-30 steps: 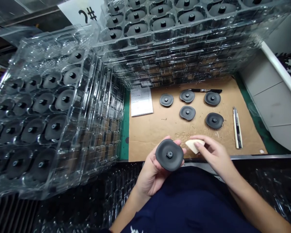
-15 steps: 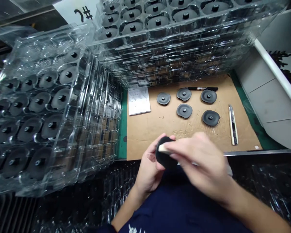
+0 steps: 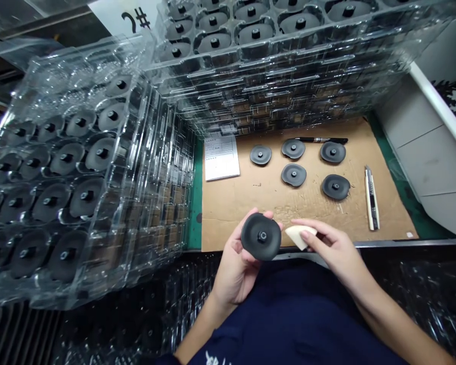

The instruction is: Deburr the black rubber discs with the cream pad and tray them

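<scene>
My left hand [image 3: 233, 266] grips a round black plastic part [image 3: 259, 248] by its edge, its dished face and short centre stem turned up toward me. Just to the right, my right hand [image 3: 332, 246] pinches a cream sponge wedge [image 3: 301, 235] between thumb and fingers. The sponge is close to the part's right edge but apart from it. Beyond my hands, several similar black parts [image 3: 294, 175] lie stem-up on a sheet of brown cardboard [image 3: 228, 213].
Clear plastic trays [image 3: 152, 167] filled with black parts are stacked at the left, and another tray stack [image 3: 273, 76] stands at the back. On the cardboard lie a printed paper pad [image 3: 222, 158], a black pen [image 3: 323, 140] and a utility knife [image 3: 371, 197]. A grey bin wall [image 3: 437, 157] borders the right.
My right hand has drawn the sponge off the black part and moved right. My left hand has tilted the part so its stemmed face shows fully.
</scene>
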Demonstrator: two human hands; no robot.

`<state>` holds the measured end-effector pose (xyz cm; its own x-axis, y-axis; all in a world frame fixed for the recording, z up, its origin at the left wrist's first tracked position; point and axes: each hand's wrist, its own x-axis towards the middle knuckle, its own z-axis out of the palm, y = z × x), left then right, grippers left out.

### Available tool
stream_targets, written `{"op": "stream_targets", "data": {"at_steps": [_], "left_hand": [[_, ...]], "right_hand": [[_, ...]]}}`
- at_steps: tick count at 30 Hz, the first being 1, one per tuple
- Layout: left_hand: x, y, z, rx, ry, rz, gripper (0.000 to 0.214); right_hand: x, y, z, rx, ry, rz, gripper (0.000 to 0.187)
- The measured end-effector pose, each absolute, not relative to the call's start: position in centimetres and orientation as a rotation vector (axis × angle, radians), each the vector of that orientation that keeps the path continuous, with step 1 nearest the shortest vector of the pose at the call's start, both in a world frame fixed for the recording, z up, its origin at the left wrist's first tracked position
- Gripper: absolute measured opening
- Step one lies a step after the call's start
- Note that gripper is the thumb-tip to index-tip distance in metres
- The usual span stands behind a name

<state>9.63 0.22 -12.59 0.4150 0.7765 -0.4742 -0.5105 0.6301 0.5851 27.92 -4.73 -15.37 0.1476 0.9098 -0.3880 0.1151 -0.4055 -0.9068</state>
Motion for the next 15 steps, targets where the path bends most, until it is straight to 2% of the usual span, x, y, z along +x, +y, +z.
{"op": "stream_targets", "data": {"at_steps": [6, 9, 12, 15], "left_hand": [[9.8, -0.1, -12.7, 0.381, 0.810, 0.816, 0.064], [9.6, 0.0, -12.8, 0.392, 0.825, 0.809, 0.055], [9.8, -0.1, -12.9, 0.381, 0.857, 0.866, 0.051], [10.4, -0.1, -12.7, 0.393, 0.830, 0.859, 0.051]], "right_hand": [[25.2, -2.6, -9.9, -1.425, -1.457, 0.709, 0.033], [23.8, -1.9, -9.3, -1.208, -1.752, 0.725, 0.028], [23.3, -1.1, -9.4, -1.215, -1.832, 0.803, 0.024], [23.5, -0.8, -9.6, -1.276, -1.725, 0.578, 0.025]]}}
